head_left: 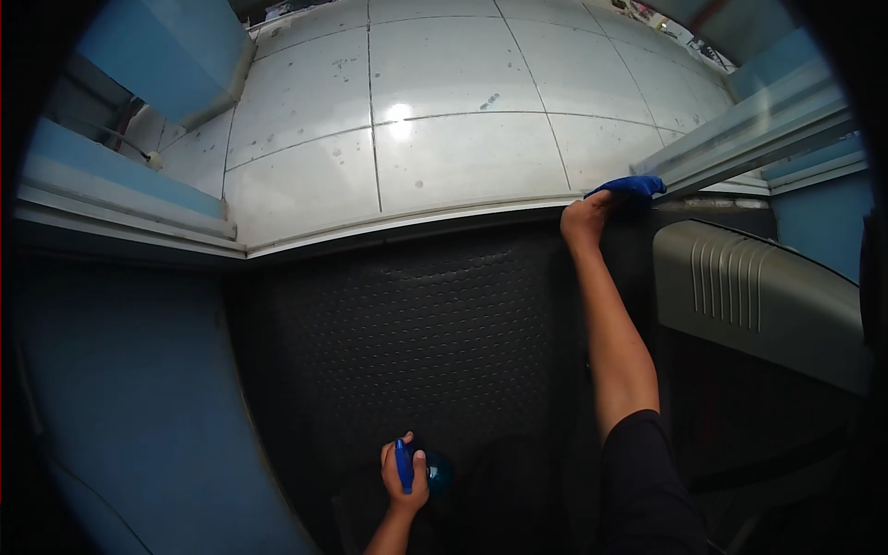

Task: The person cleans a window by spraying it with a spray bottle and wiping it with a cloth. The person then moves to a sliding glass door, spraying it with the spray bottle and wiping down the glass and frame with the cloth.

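Low in the view, my left hand (405, 476) is closed round the blue head of a spray bottle (438, 473), whose teal body shows just right of the hand. My right arm reaches far forward, and my right hand (586, 220) grips a blue cloth (634, 188). The cloth lies against the right end of the pale door sill (444, 215), where the sill meets the metal frame. Part of the right hand's fingers is hidden by the cloth.
Beyond the sill are pale floor tiles (453, 69) with dark spots. A black textured mat (416, 324) covers the near floor. A grey ribbed casing (731, 277) stands at the right, a blue panel (129, 388) at the left. Metal-framed panels flank the doorway.
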A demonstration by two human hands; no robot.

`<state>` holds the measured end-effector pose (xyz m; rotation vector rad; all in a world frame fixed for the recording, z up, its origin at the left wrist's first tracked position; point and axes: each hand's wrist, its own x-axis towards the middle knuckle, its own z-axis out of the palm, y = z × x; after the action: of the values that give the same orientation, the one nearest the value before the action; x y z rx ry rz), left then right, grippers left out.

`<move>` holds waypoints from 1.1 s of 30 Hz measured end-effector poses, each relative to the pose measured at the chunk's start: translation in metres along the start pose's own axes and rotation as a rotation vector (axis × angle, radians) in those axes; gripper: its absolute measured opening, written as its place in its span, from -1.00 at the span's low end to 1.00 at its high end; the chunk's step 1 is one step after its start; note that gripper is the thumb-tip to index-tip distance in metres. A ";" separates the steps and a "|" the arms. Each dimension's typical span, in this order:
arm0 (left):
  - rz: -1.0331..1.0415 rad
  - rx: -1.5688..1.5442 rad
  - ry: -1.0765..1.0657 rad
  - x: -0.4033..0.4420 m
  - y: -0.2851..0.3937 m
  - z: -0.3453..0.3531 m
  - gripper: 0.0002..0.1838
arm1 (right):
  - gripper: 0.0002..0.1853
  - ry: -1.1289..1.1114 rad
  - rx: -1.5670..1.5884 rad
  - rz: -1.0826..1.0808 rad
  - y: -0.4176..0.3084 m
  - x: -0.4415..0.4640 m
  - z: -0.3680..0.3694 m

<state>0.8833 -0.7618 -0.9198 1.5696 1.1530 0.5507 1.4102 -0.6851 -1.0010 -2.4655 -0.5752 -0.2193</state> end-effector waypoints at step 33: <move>-0.028 -0.198 0.188 0.012 -0.008 -0.031 -0.60 | -0.72 -0.614 -0.534 -1.421 -0.287 -0.179 0.129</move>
<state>0.8599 -0.7373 -0.9197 1.3518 1.2188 0.7827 1.1251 -0.4626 -1.0090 -2.0216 -2.7339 -0.1425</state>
